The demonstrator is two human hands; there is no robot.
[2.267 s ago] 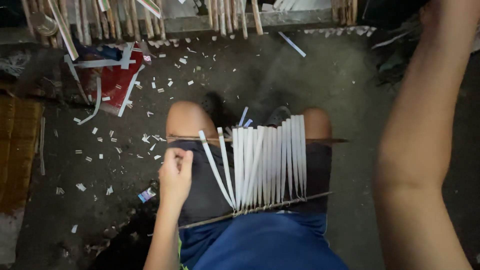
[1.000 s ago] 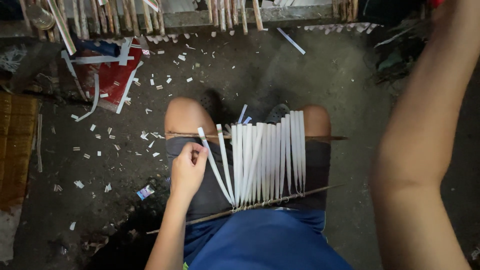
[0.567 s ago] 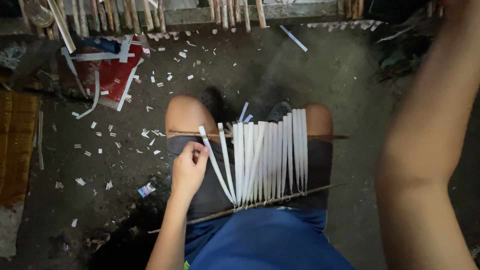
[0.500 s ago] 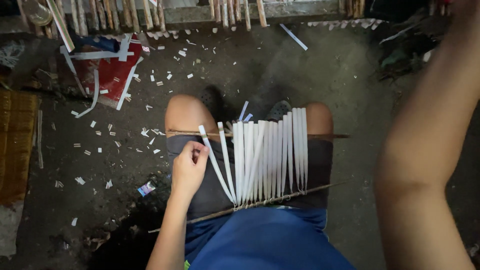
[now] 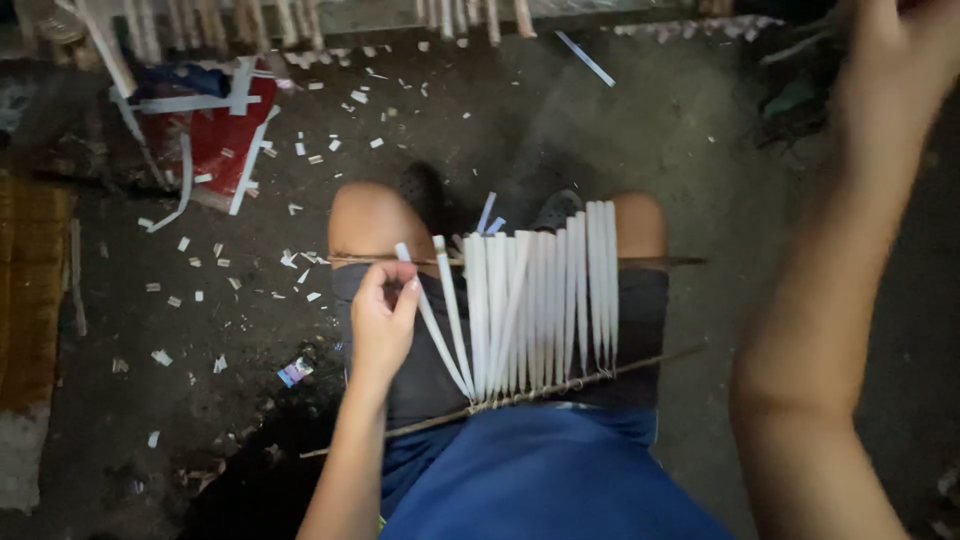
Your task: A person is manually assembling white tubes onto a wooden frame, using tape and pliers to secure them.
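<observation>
Far left, the floor (image 5: 240, 400) is littered with white paper scraps, and a red bag (image 5: 215, 135) lies under a few loose strips. Moving in, the left hand (image 5: 383, 322) sits on the lap, fingers (image 5: 405, 290) pinched closed around the top end of the leftmost white strip (image 5: 432, 322), right where it meets the upper thin stick (image 5: 520, 262). That strip slants down and rightward from the fingers to the lower thin stick (image 5: 545, 388); its long axis runs away from the body, leaning. Just right of it, the row of white strips (image 5: 545, 300) stands side by side across both sticks, over the dark shorts. Far right, the right hand (image 5: 895, 70) is raised high, well apart from the strips, mostly out of frame; whether its fingers are open or closed I can't tell. The left hand is clearly nearer.
</observation>
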